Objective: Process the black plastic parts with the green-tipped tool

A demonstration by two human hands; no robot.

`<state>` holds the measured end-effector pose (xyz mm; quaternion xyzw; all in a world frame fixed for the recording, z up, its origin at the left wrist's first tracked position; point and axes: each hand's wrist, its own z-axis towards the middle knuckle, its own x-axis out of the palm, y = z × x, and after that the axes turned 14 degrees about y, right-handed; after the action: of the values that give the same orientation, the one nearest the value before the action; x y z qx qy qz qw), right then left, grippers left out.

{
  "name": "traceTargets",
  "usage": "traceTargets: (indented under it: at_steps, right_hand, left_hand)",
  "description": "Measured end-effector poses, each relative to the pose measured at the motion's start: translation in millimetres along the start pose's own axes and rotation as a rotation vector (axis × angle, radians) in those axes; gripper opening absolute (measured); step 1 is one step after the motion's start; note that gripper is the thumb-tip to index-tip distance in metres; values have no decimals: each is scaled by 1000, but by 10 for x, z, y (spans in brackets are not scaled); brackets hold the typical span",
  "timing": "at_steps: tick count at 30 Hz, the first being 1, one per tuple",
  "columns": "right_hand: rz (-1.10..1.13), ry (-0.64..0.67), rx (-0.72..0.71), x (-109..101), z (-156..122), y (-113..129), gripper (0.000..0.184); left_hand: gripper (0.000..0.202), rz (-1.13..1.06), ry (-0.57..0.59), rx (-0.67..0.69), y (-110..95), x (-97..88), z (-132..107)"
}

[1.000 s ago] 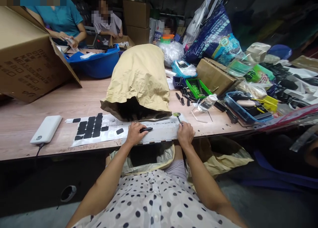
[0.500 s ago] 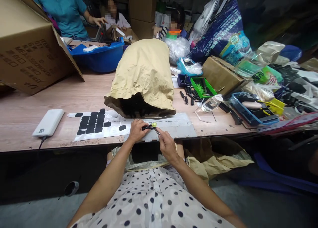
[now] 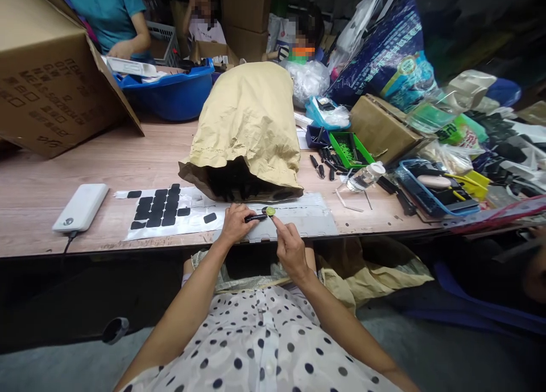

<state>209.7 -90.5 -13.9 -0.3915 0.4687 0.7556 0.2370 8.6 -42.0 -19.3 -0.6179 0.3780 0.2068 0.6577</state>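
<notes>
stick (image 3: 257, 217) lying sideways, right tip near tool (image 3: 270, 211)
left hand (image 3: 233, 224) pinches its left end; right hand (image 3: 292, 248), nearer the tip, has fingers bent round tool.

Our right hand (image 3: 292, 247) has brought the green-headed tool (image 3: 270, 211) across, from well apart to the tip of the black piece (image 3: 257, 217) in our left hand (image 3: 234, 224). Beyond, we see the teal-shirted co-worker's outstretched hand (image 3: 121, 49) drawn back, a white box (image 3: 130, 66) now over the blue basin (image 3: 170, 100), and another co-worker's arm (image 3: 187, 19) raised.
</notes>
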Motion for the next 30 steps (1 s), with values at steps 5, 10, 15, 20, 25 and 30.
traceTargets:
  at_steps: [5, 10, 15, 20, 25, 30]
  right_hand:
    - [-27, 70, 37, 14, -24, -39, 48]
    - [-82, -66, 139, -125, 64, -189, 46]
    - [-285, -122, 345, -384, 164, -613, 43]
    - [-421, -79, 452, -464, 186, -913, 39]
    - [-404, -95, 486, -359, 217, -886, 37]
    - [-441, -120, 505, -292, 251, -835, 37]
  left_hand:
    - [14, -1, 11, -9, -19, -20, -7]
    - [12, 12, 5, -15, -41, -20, -10]
    - [12, 49, 8, -35, -98, -24, -20]
    - [15, 67, 12, -50, -130, -36, -31]
    - [12, 72, 20, -45, -104, -45, -41]
    - [13, 56, 22, -17, -75, -83, -24]
